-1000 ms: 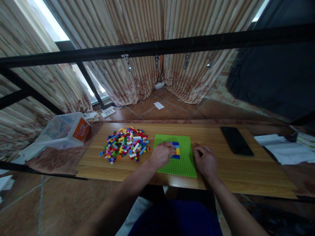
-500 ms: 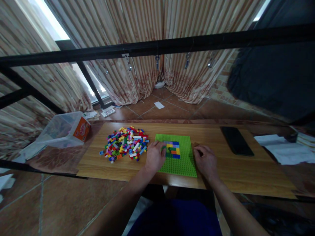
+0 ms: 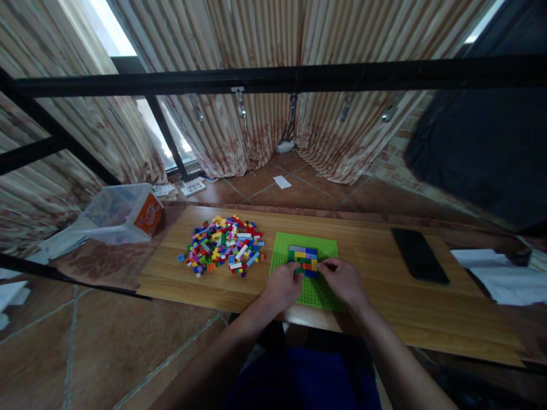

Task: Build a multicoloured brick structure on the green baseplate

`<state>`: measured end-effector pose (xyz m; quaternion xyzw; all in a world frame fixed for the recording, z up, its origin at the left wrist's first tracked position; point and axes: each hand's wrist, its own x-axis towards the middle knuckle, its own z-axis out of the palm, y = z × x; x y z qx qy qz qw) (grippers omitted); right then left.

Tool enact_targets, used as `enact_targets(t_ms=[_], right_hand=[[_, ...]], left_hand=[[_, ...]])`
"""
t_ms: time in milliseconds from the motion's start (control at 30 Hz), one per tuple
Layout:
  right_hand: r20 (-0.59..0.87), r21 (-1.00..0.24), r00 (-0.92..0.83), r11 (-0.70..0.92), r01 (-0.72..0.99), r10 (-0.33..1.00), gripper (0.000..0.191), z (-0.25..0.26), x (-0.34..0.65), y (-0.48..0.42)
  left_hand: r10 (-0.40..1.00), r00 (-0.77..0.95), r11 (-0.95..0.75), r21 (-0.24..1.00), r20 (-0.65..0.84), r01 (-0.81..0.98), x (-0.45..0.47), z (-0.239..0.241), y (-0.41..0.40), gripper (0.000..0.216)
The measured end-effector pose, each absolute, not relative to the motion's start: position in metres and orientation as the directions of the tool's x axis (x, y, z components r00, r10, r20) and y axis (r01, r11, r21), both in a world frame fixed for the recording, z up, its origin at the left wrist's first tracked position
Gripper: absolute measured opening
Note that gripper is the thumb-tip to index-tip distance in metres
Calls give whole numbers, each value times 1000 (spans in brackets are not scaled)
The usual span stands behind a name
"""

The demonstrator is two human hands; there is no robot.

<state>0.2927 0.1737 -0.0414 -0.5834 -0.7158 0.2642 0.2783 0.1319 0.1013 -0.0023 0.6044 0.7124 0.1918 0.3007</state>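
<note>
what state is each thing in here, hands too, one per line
left hand: fingers bent, at the brick block's near left
right hand: fingers bent, at the block's right edge; grip unclear
brick block: assembled, on the baseplate, partly covered
green baseplate: flat on the table
brick pile: loose, heaped
phone: flat, screen dark
plastic box: open on top
floor paper: lying flat
</note>
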Motion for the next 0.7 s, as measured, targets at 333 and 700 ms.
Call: enact_targets(t_ms=[333,700], right_hand=[[82,-648,-171,183,739,982,23,-41,287,177],[1,-622,-173,136,771,985,25,-43,287,182]], left_hand=[[980,-75,175,620,-184,765,141,-13,98,38],[983,-52,131,473,-176,872,145,-12,97,36]])
